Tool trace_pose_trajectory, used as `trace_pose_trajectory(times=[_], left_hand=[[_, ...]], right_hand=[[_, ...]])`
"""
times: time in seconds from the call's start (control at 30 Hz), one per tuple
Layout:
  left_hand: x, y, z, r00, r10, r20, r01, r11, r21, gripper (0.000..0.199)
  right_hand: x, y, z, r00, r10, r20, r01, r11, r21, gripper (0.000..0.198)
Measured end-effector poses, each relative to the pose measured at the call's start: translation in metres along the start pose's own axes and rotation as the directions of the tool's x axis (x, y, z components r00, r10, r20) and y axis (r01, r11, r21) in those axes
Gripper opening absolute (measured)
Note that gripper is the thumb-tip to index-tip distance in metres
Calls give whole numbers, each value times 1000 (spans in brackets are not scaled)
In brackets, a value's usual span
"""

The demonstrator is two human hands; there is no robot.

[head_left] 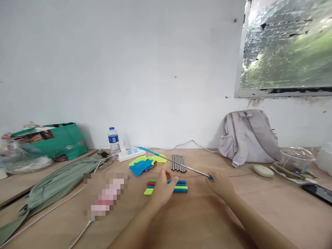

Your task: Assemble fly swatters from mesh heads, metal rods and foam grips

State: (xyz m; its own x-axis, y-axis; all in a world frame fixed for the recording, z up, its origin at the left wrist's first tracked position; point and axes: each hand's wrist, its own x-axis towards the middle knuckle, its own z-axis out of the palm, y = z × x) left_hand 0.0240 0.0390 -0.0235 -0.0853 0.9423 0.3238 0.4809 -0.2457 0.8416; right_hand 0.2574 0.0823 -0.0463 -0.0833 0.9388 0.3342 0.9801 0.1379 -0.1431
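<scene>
My right hand (218, 184) is closed round the blue handle end of a fly swatter (185, 167). Its thin metal rod slants up to the left and ends in a flat blue head, seen nearly edge-on above the pile. My left hand (166, 185) is open, thumb and fingers apart, over a group of coloured handle tubes (181, 189) in blue, yellow, red and green, and partly hides them. Whether it touches them I cannot tell. Behind it lie a row of metal rods (178, 163) and a pile of blue, yellow and red swatter heads (141, 167).
A power strip (132, 153) and water bottle (113, 140) stand near the wall. Left are a green bag (62, 140), a grey-green cloth bag (62, 183) and a blurred pink object (107, 197) with a cable. Right are a backpack (249, 138), plastic cup (297, 159) and phone (317, 193).
</scene>
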Motion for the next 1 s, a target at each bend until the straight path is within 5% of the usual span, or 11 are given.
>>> trace_pose_trajectory(times=[0.03, 0.1, 0.17, 0.23, 0.37, 0.6, 1.0], left_hand=[[1, 3, 9, 985, -140, 96, 160, 958, -239, 20], [10, 9, 22, 941, -276, 198, 337, 689, -642, 20], [24, 16, 26, 918, -364, 160, 302, 377, -875, 20], [37, 21, 26, 895, -442, 61, 176, 225, -958, 30], [51, 23, 23, 852, -515, -98, 3, 192, -981, 37], [53, 23, 9, 838, -509, -194, -128, 163, -978, 40], [56, 9, -29, 814, -519, -261, -201, 170, -965, 39]], right_hand=[[-1, -1, 0, 1000, 12, 13, -13, 999, 35, 21], [-3, -4, 0, 1000, 10, 25, -11, 998, 56, 21], [-4, -8, 2, 999, 4, 38, -6, 999, 47, 19], [-6, -12, 4, 999, -23, 41, 22, 999, 34, 19], [-5, -16, 6, 989, -147, -14, 147, 989, -23, 21], [7, -6, -3, 964, -235, -124, 204, 953, -224, 20], [16, 73, -4, 906, -310, -288, 183, 900, -395, 24]])
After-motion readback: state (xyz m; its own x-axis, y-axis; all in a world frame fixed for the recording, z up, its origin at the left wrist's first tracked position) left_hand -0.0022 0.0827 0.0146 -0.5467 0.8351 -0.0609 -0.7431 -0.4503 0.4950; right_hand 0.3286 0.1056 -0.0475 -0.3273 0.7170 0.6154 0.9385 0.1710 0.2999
